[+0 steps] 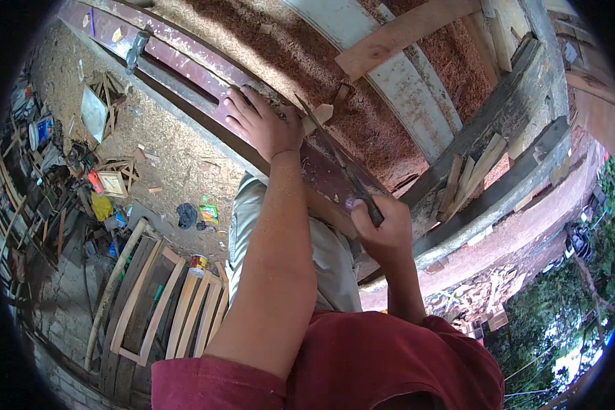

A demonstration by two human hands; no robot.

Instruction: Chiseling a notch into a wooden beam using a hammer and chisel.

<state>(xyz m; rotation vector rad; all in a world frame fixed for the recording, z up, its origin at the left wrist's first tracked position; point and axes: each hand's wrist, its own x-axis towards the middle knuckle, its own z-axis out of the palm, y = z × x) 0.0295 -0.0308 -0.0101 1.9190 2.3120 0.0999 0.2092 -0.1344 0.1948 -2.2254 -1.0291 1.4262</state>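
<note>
My right hand [388, 229] is closed round the dark handle of a handsaw [336, 152]. Its long narrow blade shows nearly edge-on, slanting up to the left across the maroon wooden workbench [321, 174]. Beside the blade's far part, the pale end of a small piece of wood [319, 117] sticks out from my left hand [270, 126]. That hand bears down on the wood against the bench top, fingers bent over it; most of the piece is hidden beneath the palm. Whether the blade touches the wood, I cannot tell. A hammer [137, 52] lies farther left on the bench.
A purple stick [91, 22] lies at the bench's far left end. Sawdust and a loose board [406, 37] are beyond it. Offcuts [473, 179] rest in a timber trough at right. Wooden frames [143, 301], a can [198, 265] and scraps cover the floor at left.
</note>
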